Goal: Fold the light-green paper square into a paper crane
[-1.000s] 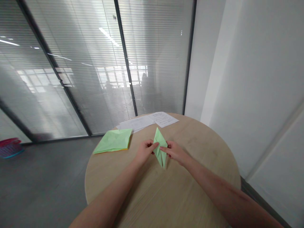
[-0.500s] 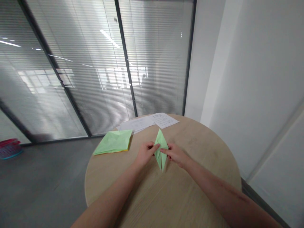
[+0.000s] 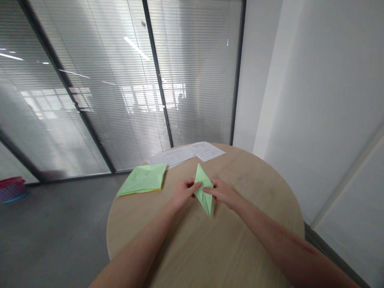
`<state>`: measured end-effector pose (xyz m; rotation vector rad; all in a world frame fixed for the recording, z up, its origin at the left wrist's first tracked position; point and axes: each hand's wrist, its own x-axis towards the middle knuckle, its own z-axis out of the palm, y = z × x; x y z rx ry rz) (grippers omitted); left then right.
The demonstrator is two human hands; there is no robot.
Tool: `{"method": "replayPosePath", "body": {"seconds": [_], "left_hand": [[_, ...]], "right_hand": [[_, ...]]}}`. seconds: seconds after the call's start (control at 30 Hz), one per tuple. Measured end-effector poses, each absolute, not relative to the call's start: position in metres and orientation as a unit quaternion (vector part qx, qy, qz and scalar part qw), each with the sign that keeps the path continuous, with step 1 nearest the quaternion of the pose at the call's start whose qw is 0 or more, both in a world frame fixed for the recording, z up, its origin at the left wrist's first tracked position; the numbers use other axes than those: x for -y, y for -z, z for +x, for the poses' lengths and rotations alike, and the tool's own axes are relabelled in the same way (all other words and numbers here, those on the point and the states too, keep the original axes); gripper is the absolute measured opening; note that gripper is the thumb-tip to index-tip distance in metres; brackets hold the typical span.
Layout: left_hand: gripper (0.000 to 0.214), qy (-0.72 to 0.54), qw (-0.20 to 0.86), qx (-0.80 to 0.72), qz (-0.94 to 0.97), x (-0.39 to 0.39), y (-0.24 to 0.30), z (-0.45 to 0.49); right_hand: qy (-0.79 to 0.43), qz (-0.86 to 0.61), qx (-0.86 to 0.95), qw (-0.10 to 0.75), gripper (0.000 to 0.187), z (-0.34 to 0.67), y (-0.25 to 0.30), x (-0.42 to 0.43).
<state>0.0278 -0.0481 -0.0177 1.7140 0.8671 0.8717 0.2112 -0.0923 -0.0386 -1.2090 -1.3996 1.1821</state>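
Note:
A light green folded paper (image 3: 201,176), shaped like a long diamond, is held just over the round table, one tip pointing away from me and one toward me. My left hand (image 3: 185,193) pinches its left edge, thumb on top. My right hand (image 3: 222,193) grips the right edge the same way, its thumb reaching across the front. The fingers behind the paper are mostly hidden. A crease line runs down the lower half toward the near tip.
A stack of green paper sheets (image 3: 143,179) with a yellow edge underneath lies at the table's left. White printed sheets (image 3: 207,151) rest at the far edge of the wooden table (image 3: 192,256). A red and blue basket (image 3: 12,189) stands on the floor at far left.
The folded paper has turned slightly: its far tip has shifted left and its near tip right. The two near points that stood apart now lie closer together. Both hands keep their hold.

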Motion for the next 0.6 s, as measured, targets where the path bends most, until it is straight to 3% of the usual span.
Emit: {"method": "replayPosePath", "body": {"seconds": [0.37,0.6], "left_hand": [[0.032,-0.301,0.492,-0.367,0.73,0.0471,0.0146,0.026],[0.029,-0.367,0.489,-0.389,0.69,0.0472,0.0155,0.025]], "right_hand": [[-0.411,-0.472,0.638,0.449,0.029,0.2133,0.0458,0.0879],[-0.386,-0.477,0.579,0.537,0.041,0.2171,0.0434,0.0849]]}}
